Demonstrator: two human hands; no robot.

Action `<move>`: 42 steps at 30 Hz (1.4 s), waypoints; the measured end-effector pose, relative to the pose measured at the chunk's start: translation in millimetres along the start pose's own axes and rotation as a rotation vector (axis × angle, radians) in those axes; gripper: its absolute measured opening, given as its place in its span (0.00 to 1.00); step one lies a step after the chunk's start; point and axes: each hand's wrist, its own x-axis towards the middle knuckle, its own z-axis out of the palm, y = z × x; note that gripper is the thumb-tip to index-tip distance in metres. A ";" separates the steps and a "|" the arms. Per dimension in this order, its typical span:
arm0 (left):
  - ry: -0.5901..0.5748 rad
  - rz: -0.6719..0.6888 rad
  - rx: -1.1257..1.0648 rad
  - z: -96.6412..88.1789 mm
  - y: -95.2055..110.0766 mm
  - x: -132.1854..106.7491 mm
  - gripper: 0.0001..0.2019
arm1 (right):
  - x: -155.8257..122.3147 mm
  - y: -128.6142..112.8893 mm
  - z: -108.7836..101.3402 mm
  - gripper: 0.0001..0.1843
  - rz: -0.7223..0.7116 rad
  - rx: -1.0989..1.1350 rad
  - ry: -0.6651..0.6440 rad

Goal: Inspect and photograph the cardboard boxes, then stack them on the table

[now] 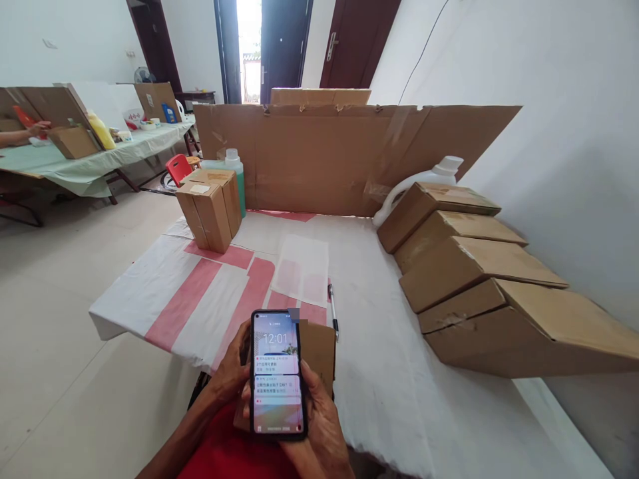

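Evidently, the smartphone (277, 392) is up at the desk's near edge, its lit screen reading 12:01. The right hand (325, 426) is wrapped around it, thumb along the right edge. The left hand (232, 369) is at the phone's left side, fingers partly hidden, so I can't tell how far it is closed. Behind the phone shows a cardboard box (319, 356); by its far corner a pen (332, 307) lies on the desk (379, 379), near a translucent sheet (302, 269).
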 end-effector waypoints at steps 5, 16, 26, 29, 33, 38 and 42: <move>0.005 0.127 -0.062 -3.4 -7.4 1.1 0.57 | -4.2 -6.7 4.4 0.24 -0.026 -0.045 0.071; 0.061 -0.050 -0.128 -11.5 -14.7 2.4 0.44 | -22.0 -91.9 -37.6 0.38 -0.547 -0.443 0.458; 0.204 -0.050 -0.077 -27.4 -9.5 40.9 0.43 | -16.3 -158.9 -134.9 0.22 -0.773 -1.178 1.238; 0.265 -0.020 -0.036 -34.9 -12.4 58.3 0.39 | -17.2 -161.8 -141.8 0.18 -0.777 -1.373 1.304; 0.354 0.036 0.070 -46.2 -19.7 68.9 0.34 | -15.7 -158.0 -155.9 0.30 -0.759 -1.782 1.397; 0.384 0.069 0.160 -57.4 -30.2 45.2 0.30 | -15.9 -150.7 -159.1 0.33 -0.694 -2.005 1.406; 0.426 0.078 0.225 -57.9 -44.3 6.8 0.26 | -13.6 -130.5 -153.0 0.32 -0.789 -2.148 1.414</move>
